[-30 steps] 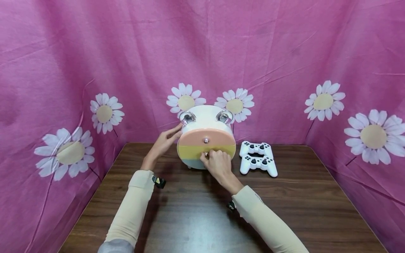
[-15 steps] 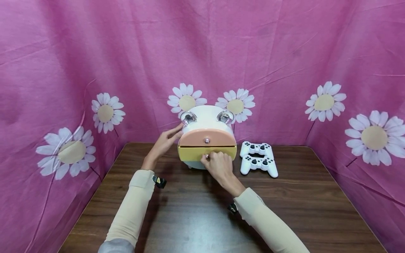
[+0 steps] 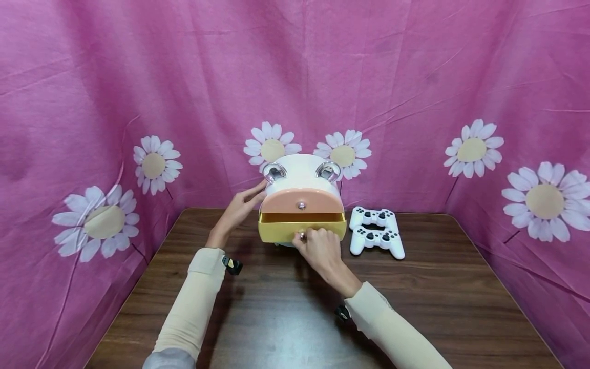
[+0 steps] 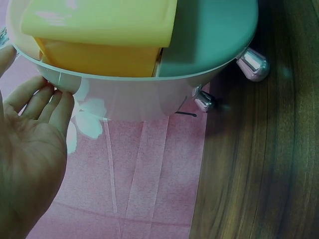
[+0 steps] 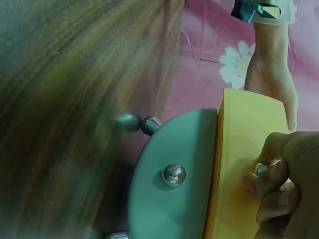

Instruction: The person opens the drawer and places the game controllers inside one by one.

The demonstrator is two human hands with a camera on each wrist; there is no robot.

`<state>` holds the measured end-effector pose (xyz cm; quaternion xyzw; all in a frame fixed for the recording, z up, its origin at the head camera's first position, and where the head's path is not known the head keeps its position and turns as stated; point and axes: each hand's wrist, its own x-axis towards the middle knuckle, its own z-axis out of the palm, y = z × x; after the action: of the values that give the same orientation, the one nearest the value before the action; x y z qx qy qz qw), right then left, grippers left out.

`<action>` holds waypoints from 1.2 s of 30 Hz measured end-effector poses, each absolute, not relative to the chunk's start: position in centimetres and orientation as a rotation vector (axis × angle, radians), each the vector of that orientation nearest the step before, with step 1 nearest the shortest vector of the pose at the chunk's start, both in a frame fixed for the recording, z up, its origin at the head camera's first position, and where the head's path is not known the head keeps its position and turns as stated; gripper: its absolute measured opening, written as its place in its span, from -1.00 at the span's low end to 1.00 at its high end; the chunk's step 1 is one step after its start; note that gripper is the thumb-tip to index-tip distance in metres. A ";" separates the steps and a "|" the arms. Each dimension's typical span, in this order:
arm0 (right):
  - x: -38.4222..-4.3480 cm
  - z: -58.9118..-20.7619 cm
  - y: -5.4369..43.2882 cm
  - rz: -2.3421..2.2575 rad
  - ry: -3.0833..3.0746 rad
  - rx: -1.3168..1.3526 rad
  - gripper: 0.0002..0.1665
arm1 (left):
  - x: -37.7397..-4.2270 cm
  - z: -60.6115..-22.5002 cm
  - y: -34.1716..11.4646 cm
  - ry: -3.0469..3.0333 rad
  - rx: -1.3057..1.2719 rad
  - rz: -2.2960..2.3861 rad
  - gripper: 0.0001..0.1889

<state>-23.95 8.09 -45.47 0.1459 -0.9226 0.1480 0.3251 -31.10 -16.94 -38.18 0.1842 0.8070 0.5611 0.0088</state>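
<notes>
A small rounded drawer cabinet [image 3: 301, 171] in white stands at the back of the table on short silver feet [image 4: 254, 64]. Its yellow middle drawer [image 3: 278, 232] is pulled partway out, and the inside shows as a narrow strip. My right hand [image 3: 322, 251] pinches the silver knob [image 5: 260, 168] of that drawer between thumb and curled fingers. The peach top drawer [image 3: 281, 201] and the green bottom drawer [image 5: 172, 204] are closed. With fingers fairly straight, my left hand [image 4: 37, 134] rests its fingertips against the cabinet's left side.
Two white game controllers [image 3: 378, 241] lie on the brown wooden table [image 3: 276, 318], just right of the cabinet. Two silver rings [image 3: 328, 171] stick up from the cabinet top. A pink flowered cloth [image 3: 295, 77] hangs behind and at both sides.
The yellow drawer has slid out toward me from closed, with my right hand drawing back on its knob. My left hand stays in place at the cabinet's side.
</notes>
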 end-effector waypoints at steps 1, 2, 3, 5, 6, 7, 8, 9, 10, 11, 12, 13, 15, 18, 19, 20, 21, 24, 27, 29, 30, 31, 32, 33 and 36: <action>-23.8 -45.5 8.1 0.382 -2.415 0.384 -0.35 | -31.1 -38.2 -16.9 2.523 0.577 1.753 -0.45; -23.6 -45.5 8.1 0.377 -2.410 0.385 -0.35 | -31.2 -38.2 -16.9 2.523 0.578 1.753 -0.45; -23.5 -45.5 8.1 0.373 -2.405 0.387 -0.36 | -31.2 -38.3 -16.9 2.525 0.579 1.754 -0.45; -23.1 -45.5 8.2 0.373 -2.394 0.391 -0.36 | -31.2 -38.3 -16.9 2.528 0.574 1.754 -0.45; -22.9 -45.5 8.2 0.376 -2.391 0.393 -0.36 | -31.2 -38.3 -16.9 2.530 0.573 1.752 -0.45; -22.7 -45.5 8.2 0.380 -2.387 0.395 -0.36 | -31.2 -38.3 -16.9 2.529 0.572 1.753 -0.45; -22.5 -45.5 8.2 0.384 -2.386 0.398 -0.36 | -31.2 -38.3 -16.9 2.527 0.572 1.753 -0.45; -22.3 -45.5 8.3 0.387 -2.383 0.401 -0.36 | -31.2 -38.3 -16.9 2.527 0.572 1.753 -0.45; -22.1 -45.4 8.3 0.389 -2.381 0.404 -0.36 | -31.2 -38.2 -16.9 2.527 0.574 1.753 -0.45; -21.9 -45.4 8.3 0.388 -2.379 0.407 -0.36 | -31.2 -38.2 -16.9 2.526 0.579 1.753 -0.45; -21.7 -45.4 8.4 0.385 -2.375 0.411 -0.36 | -31.2 -38.2 -16.9 2.525 0.582 1.753 -0.46; -21.4 -45.4 8.4 0.380 -2.369 0.415 -0.36 | -31.2 -38.2 -16.9 2.525 0.584 1.752 -0.46; -21.0 -45.4 8.4 0.371 -2.356 0.423 -0.36 | -31.3 -38.2 -16.9 2.529 0.587 1.751 -0.46; -20.4 -45.4 8.5 0.358 -2.336 0.435 -0.35 | -31.7 -38.7 -17.0 2.533 0.584 1.751 -0.46; -20.1 -45.4 8.5 0.355 -2.331 0.438 -0.35 | -32.1 -39.1 -17.1 2.535 0.583 1.753 -0.46; -19.9 -45.4 8.5 0.356 -2.329 0.444 -0.35 | -32.4 -39.4 -17.2 2.536 0.582 1.756 -0.46; -19.7 -45.4 8.5 0.355 -2.326 0.449 -0.35 | -32.7 -39.8 -17.3 2.539 0.582 1.760 -0.46; -19.1 -45.4 8.5 0.358 -2.328 0.460 -0.36 | -33.6 -40.9 -17.5 2.556 0.582 1.766 -0.45; -18.6 -45.4 8.5 0.361 -2.332 0.462 -0.35 | -33.9 -41.2 -17.6 2.578 0.590 1.767 -0.45; -18.4 -45.5 8.5 0.363 -2.329 0.463 -0.35 | -33.9 -41.3 -17.6 2.587 0.597 1.766 -0.44; -18.2 -45.5 8.5 0.362 -2.322 0.466 -0.37 | -33.9 -41.3 -17.6 2.588 0.598 1.766 -0.45; -18.1 -45.5 8.5 0.362 -2.314 0.470 -0.38 | -33.8 -41.3 -17.6 2.585 0.597 1.768 -0.45; -18.0 -45.6 8.4 0.362 -2.305 0.475 -0.40 | -33.8 -41.3 -17.6 2.581 0.595 1.768 -0.45; -17.8 -45.6 8.4 0.362 -2.295 0.479 -0.42 | -33.8 -41.3 -17.6 2.576 0.592 1.768 -0.45; -17.4 -45.7 8.4 0.363 -2.270 0.484 -0.43 | -33.9 -41.2 -17.5 2.562 0.582 1.764 -0.45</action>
<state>-17.37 8.35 -45.70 0.1901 -0.8914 0.1424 0.3860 -33.90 -17.53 -41.20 0.1839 0.8096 0.5574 -0.0114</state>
